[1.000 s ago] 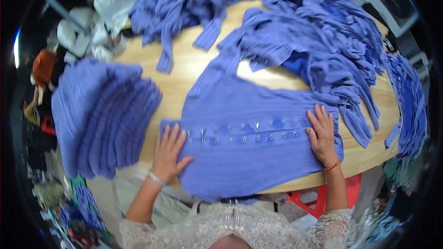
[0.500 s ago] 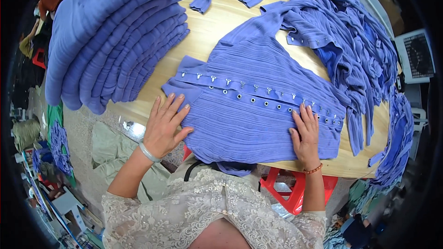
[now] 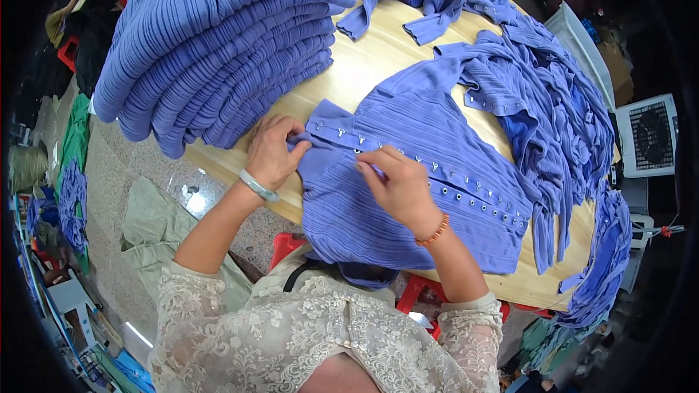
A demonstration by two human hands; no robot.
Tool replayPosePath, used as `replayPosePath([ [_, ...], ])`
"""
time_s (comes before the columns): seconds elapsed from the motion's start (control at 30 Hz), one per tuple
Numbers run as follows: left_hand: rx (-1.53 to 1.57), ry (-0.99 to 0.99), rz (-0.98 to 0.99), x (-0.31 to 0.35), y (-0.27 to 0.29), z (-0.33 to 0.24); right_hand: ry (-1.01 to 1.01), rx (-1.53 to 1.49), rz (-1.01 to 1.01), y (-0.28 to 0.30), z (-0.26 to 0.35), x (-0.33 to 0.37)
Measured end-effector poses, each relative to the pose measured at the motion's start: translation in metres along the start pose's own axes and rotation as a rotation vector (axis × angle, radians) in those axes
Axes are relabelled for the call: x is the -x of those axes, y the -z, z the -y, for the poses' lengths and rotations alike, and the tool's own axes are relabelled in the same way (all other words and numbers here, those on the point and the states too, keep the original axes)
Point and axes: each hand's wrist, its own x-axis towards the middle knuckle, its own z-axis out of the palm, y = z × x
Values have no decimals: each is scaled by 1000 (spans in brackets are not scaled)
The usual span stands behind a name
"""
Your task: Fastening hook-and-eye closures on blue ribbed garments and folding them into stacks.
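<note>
Table: The big wooden table [image 3: 378, 51] has a round edge, and lots of purple-blue clothes sit on it.
Blue top: The blue top [image 3: 378, 211] lies flat at the near edge of the table, right in front of the person. Its cloth has thin ribs, and its bottom end points to the table's right side.
Hooks and rings: A row of metal hooks [image 3: 435, 167] and a row of metal rings [image 3: 459, 196] run along the middle of the top.
Left hand: The left hand [image 3: 275, 151] is at the table's near left edge. Its thumb and fingers pinch the edge of the collar [image 3: 317, 164]. A pale bracelet [image 3: 258, 185] is on the wrist.
Right hand: The right hand [image 3: 399, 182] is over the top, near the table's front edge. Its fingers are bent, with the tips by the rings near the collar. I cannot tell if it pinches the cloth. An orange bead bracelet [image 3: 437, 231] is on this wrist.
Folded pile: A tall folded pile [image 3: 218, 51] stands on the table's left side.
Messy heap: A messy heap [image 3: 561, 102] lies on the table's right side, with some sleeves hanging loose.
Red stool: A red stool [image 3: 419, 291] peeks out under the table's near edge.
Green cloth: A pale green cloth [image 3: 156, 218] lies on the floor, left of the table.
</note>
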Motion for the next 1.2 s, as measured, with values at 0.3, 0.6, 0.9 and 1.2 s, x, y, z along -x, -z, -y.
replayPosePath([
  [0.3,59,-303,-170,25,17,-3,-56,21,-27,-21,-8,-23],
  [0.6,16,-367,-35,18,24,-4,-49,-287,84,-51,10,-32],
  [0.9,441,336,382,-38,18,6,22,-257,50,-55,15,-17],
  [1.2,597,565,505,-62,6,7,-36,-312,29,-63,7,-16],
])
